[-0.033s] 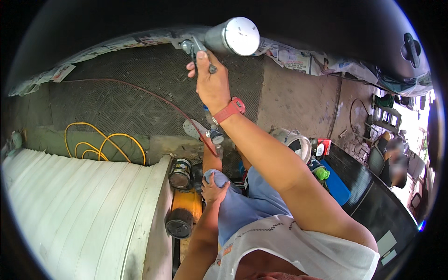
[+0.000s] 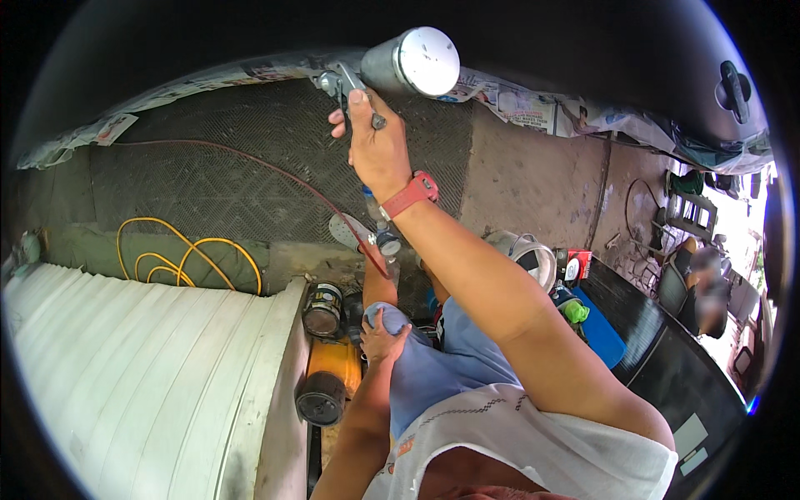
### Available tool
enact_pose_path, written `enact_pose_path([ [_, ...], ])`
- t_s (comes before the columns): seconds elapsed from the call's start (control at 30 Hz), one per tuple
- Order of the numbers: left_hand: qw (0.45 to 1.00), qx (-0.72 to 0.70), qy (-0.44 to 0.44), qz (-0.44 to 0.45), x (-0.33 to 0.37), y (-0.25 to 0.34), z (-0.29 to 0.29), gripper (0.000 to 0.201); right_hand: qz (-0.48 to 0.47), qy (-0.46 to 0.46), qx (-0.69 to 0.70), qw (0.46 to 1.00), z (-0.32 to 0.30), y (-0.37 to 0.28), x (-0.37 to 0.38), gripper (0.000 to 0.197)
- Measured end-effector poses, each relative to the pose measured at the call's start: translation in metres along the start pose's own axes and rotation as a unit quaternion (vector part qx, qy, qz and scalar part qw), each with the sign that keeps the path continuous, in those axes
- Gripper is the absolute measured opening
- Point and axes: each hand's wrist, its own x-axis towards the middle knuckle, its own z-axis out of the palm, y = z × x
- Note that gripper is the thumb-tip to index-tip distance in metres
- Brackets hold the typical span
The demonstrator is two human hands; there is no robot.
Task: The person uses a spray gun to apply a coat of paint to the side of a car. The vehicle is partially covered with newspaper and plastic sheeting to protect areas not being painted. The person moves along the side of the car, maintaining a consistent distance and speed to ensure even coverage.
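My right hand (image 2: 379, 146), with a red watch on the wrist, is wrapped round the handle of a spray gun (image 2: 348, 83). The gun carries a silver metal cup (image 2: 408, 65), and its nozzle end points left, close to a glossy black vehicle panel (image 2: 233, 37). Newspaper sheets (image 2: 525, 112) line the panel's lower edge. A dark red hose (image 2: 292, 177) crosses the floor toward my legs. My left hand (image 2: 383, 337) rests on my knee over the blue shorts (image 2: 442, 358), fingers apart and holding nothing.
White ribbed panel (image 2: 150, 367) at left, beside a yellow hose (image 2: 200, 246). Paint can (image 2: 322, 308) and orange tank (image 2: 333, 362) stand by my left leg. White bucket (image 2: 533, 258), blue tray (image 2: 602, 325) and black panel (image 2: 667, 350) lie right. A seated person (image 2: 704, 292) is farther right.
My right hand and the spray gun have shifted slightly left and up along the black panel. My left hand stays on the knee.
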Motion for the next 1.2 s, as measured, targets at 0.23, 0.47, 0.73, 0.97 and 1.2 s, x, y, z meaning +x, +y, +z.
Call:
enact_pose_path([
  [0.23, 0.998, -0.054, 0.029, 0.034, 0.005, -0.02, 0.012, 0.093, 0.0, 0.051, -0.033, 0.998, -0.061, -0.028, -0.001, 0.054],
  [0.47, 0.986, -0.126, 0.05, 0.098, 0.005, -0.054, 0.017, 0.081, 0.022, 0.236, -0.046, 0.97, -0.225, -0.013, -0.036, 0.059],
  [0.73, 0.978, -0.206, 0.006, 0.033, -0.032, -0.063, 0.0, 0.066, 0.04, 0.407, -0.059, 0.911, -0.37, -0.038, -0.067, 0.062],
  [0.97, 0.941, -0.335, -0.006, 0.037, -0.049, -0.074, -0.015, 0.059, 0.04, 0.41, -0.034, 0.91, -0.319, -0.069, -0.066, 0.059],
  [1.2, 0.916, -0.395, -0.003, 0.064, -0.061, -0.073, -0.059, 0.056, 0.072, 0.229, 0.033, 0.97, -0.131, -0.078, -0.056, 0.046],
])
